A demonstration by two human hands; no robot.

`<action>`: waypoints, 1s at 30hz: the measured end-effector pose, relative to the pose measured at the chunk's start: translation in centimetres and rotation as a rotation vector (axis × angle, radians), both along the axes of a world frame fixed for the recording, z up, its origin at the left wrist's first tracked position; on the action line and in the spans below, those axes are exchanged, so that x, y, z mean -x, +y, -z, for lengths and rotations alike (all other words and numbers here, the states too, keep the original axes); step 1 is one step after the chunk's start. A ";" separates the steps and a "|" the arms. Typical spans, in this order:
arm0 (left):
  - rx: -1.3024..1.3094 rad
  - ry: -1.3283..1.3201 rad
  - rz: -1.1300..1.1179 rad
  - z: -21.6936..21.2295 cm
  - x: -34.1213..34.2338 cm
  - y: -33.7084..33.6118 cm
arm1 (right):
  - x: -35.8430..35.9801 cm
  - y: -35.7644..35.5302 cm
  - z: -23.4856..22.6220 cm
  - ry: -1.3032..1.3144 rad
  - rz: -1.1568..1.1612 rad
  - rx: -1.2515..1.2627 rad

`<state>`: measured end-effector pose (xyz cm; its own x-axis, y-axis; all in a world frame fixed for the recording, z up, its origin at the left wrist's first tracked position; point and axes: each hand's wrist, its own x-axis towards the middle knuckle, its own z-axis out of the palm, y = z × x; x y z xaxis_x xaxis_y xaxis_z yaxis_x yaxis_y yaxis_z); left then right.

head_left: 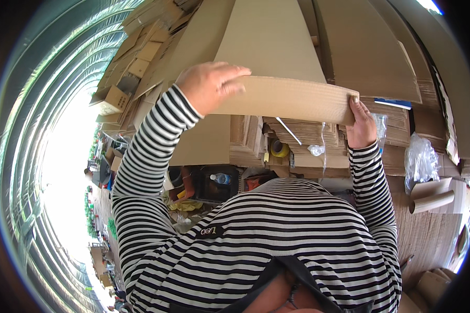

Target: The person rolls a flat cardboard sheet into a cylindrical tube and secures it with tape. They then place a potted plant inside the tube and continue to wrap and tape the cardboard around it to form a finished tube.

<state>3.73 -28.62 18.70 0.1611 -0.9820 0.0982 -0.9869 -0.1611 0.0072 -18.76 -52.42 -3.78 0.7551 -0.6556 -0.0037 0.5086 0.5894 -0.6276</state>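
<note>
A long, narrow strip of brown cardboard (pixel 292 97) is held up crosswise in front of me. My right hand (pixel 362 122) grips its right end, thumb on the near face and the other fingers partly hidden. At the strip's left part is my left hand (pixel 210 86), slightly blurred, its fingers stretched out along the top edge and the thumb apart from them. Whether the left palm touches the cardboard I cannot tell. Beneath the strip lies a stack of flat cardboard pieces (pixel 318 151).
Large cardboard sheets (pixel 269 39) lean ahead, with a cardboard box (pixel 109 100) at the left. Under the stack sits a yellow tape roll (pixel 280 148); a dark crate (pixel 214 190) holds a plastic bottle (pixel 221 179). Clear plastic wrap (pixel 422 159) and a rolled cardboard piece (pixel 432 202) lie right.
</note>
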 end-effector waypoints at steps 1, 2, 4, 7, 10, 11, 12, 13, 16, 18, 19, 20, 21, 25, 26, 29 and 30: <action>-0.035 -0.211 0.019 -0.3 1.9 -0.4 | 0.2 -0.5 0.2 0.012 0.012 0.004; -0.064 -0.421 0.036 -0.2 3.0 -0.9 | 0.5 -1.2 0.6 0.046 0.065 0.022; -0.143 -0.346 -0.001 0.3 2.9 -0.6 | 0.5 -1.4 0.3 0.097 0.119 0.050; -0.158 -0.226 0.038 1.4 1.1 -0.5 | 1.6 -1.3 -1.1 0.386 0.580 0.684; -0.233 -0.032 -0.035 1.5 0.1 -0.4 | 3.1 -1.0 -4.5 0.487 0.988 1.437; -0.244 0.022 -0.039 1.4 -0.1 -0.4 | 3.1 -0.7 -5.2 0.461 1.104 1.720; -0.252 0.076 -0.035 1.2 0.0 -0.8 | 3.0 0.0 -5.6 0.499 1.029 1.820; -0.264 0.130 -0.039 1.0 0.3 -0.8 | 2.6 1.1 -6.0 0.532 0.944 1.913; -0.364 0.223 -0.079 0.2 1.6 -1.3 | 1.8 2.1 -6.5 0.549 0.773 1.945; -0.390 0.199 -0.076 0.4 1.2 -1.3 | 1.1 1.1 -5.8 0.499 0.682 1.879; -0.374 0.217 -0.080 0.5 0.9 -1.4 | 0.9 0.9 -6.3 0.460 0.714 1.888; -0.359 0.235 -0.083 0.6 0.5 -1.4 | 0.6 0.6 -6.4 0.459 0.632 1.882; -0.359 0.249 -0.084 0.5 0.4 -1.5 | 0.5 0.0 -6.3 0.462 0.552 1.875; -0.395 0.287 -0.055 0.0 -0.2 -1.7 | -0.1 -1.6 -7.2 0.466 0.204 1.706; -0.402 0.299 -0.059 -0.2 -0.4 -1.9 | -0.3 -2.0 -7.5 0.479 0.103 1.648; -0.372 0.216 -0.078 -0.5 -0.8 -2.9 | -1.3 -3.6 -7.3 0.466 -0.088 1.549; -0.353 0.165 -0.084 -0.6 -0.7 -3.4 | -1.6 -4.4 -7.2 0.472 -0.149 1.513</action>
